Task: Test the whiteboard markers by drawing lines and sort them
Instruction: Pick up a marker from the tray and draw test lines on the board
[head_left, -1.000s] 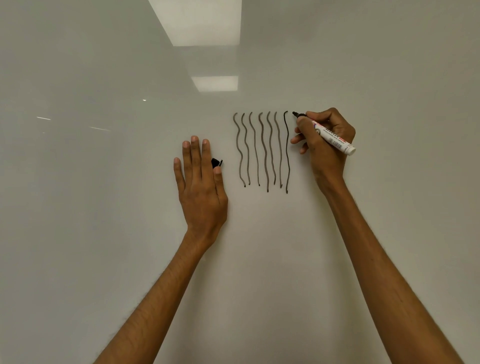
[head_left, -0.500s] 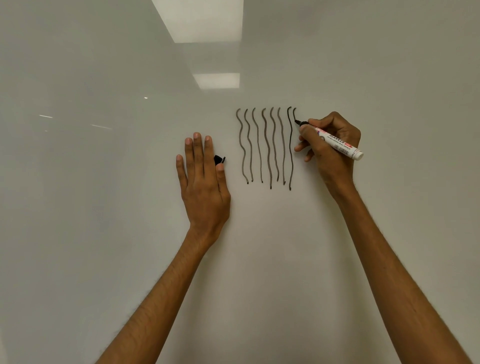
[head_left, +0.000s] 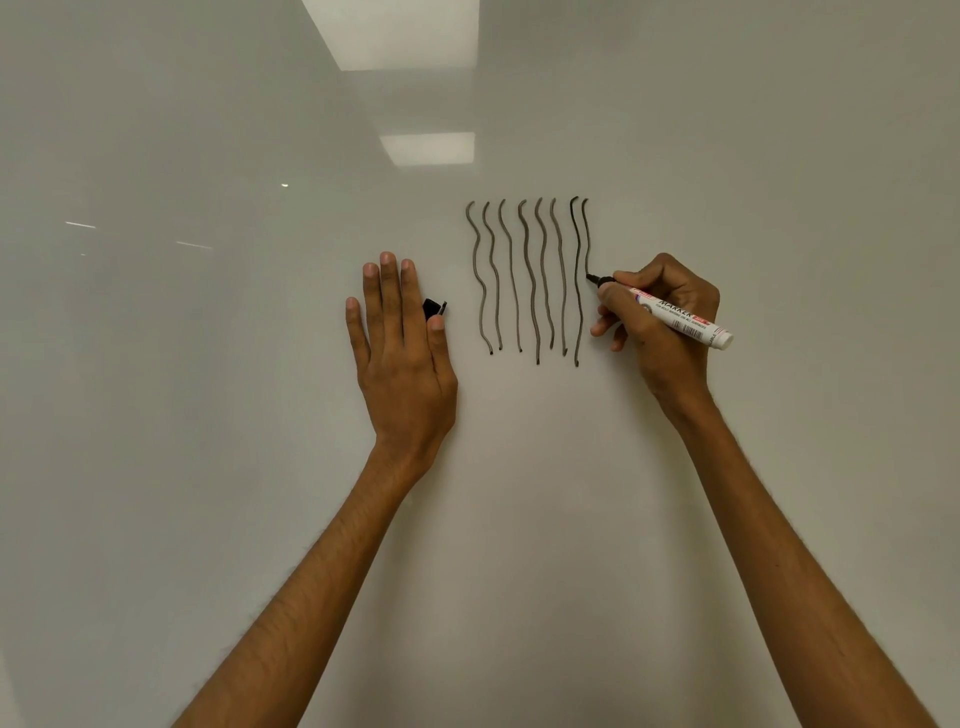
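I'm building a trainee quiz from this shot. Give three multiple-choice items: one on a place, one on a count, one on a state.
1. Where is the black cap? A by the left hand's thumb tip; B on a shelf; C in a tray.
2. How many wavy lines, counting the unfinished one? A four; B eight; C twelve.
3. The marker is: A capped; B lying loose; C uncapped, tip on the whiteboard.
Key: A, it juts out beside the thumb; B, seven full lines plus one short; C, the right hand grips it, drawing.
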